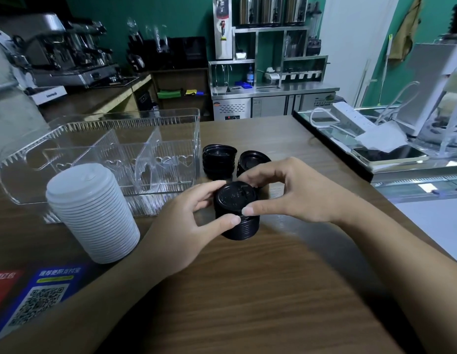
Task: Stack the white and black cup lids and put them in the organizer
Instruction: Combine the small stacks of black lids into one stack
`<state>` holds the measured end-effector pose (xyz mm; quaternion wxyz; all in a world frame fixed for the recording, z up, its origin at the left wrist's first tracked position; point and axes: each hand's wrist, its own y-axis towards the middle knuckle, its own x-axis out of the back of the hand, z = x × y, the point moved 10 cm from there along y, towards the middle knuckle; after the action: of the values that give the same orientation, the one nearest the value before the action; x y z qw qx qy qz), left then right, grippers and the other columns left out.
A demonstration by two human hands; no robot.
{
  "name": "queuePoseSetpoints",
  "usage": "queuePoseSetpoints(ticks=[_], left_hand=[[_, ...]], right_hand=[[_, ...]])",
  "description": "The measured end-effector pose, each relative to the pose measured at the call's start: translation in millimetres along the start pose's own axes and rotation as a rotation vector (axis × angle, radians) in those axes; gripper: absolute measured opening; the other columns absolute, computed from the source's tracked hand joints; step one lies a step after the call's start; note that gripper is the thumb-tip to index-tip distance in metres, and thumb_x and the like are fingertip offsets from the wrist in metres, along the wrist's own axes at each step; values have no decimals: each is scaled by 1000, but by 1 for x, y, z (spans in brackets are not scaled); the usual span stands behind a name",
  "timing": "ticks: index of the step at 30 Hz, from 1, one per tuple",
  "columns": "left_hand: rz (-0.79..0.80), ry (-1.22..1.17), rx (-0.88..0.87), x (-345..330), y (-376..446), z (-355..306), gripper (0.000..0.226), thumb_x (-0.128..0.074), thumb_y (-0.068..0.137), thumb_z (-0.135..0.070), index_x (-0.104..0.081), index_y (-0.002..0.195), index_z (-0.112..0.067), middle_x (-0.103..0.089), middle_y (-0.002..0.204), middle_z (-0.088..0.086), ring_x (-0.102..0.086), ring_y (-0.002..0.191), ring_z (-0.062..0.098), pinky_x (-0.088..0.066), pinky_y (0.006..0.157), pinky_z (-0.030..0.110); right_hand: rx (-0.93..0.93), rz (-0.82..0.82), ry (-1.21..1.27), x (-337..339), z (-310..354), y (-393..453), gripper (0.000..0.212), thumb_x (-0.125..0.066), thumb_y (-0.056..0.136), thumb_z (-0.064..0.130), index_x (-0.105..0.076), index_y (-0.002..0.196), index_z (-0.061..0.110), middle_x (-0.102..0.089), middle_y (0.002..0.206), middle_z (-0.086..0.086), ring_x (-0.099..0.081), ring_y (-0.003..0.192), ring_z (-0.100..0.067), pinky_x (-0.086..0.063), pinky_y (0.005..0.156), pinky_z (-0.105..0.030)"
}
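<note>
Both hands grip the same stack of black lids in the middle of the wooden counter: the left hand curls round its left side, thumb low on the front and fingers at the upper rim, while the right hand pinches it from the right, thumb on the front edge and fingers arched over the far rim. The stack stands on the counter, as far as the blurred lower edge lets one judge.

At the far left of the counter lie a red sticker and a blue QR-code sticker. Just beyond them stands a tall stack of white lids, upright and apart from both hands. Behind it sits the clear plastic organizer, with upright dividers and heart-shaped cut-outs; no lids show in its compartments. Just right of the organizer, behind the held stack, stands a second, shorter pile of black lids, and beside that a third black pile, partly hidden by the right hand's fingers. Farther right, past the counter's edge, a phone lies flat on a glass-topped shelf, with a white power strip behind it.
</note>
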<state>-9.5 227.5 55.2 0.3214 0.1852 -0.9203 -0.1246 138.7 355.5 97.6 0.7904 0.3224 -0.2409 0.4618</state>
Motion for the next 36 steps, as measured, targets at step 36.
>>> queuePoseSetpoints(ticks=[36], left_hand=[[69, 8, 78, -10, 1, 14, 65, -92, 96, -42, -66, 155, -37, -73, 146, -25, -65, 139, -8, -51, 122, 27]], right_hand=[[-15, -455, -502, 20, -48, 12, 35, -91, 92, 35, -83, 123, 21, -68, 108, 5, -54, 99, -16, -46, 89, -34]])
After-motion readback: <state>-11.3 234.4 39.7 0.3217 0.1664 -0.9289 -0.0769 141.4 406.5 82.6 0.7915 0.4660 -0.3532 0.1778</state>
